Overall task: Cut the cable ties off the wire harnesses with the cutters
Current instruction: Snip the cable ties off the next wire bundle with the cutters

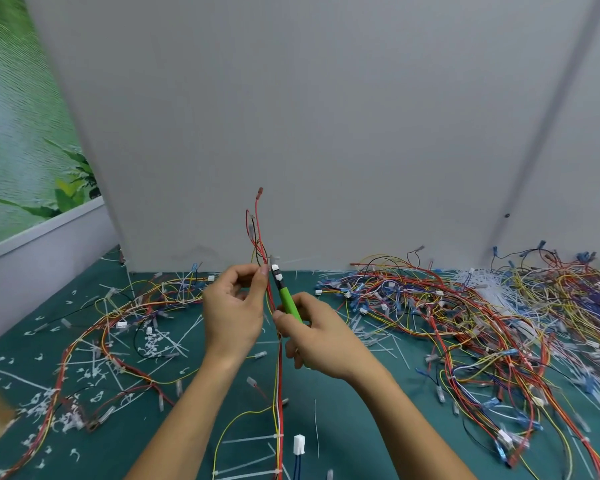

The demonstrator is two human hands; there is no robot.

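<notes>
While you are pinching the wire harness (pixel 279 393) upright between thumb and fingertips of your left hand (pixel 234 308), your right hand (pixel 321 341) is gripping the green-handled cutters (pixel 287 301), their nose sitting just beside the bundle. I am judging that you should be slipping only stiff white plastic between the blades, keeping the thin, soft-jacketed red and yellow strands out. A white cable tie (pixel 277 436) is banding the wires lower down, above the green tabletop (pixel 336 431), where snipped ties (pixel 160 344) are lying scattered.

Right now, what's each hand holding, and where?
Left hand pinches the wire harness near its upper loose ends; right hand grips the cutters by the green handle.
</notes>
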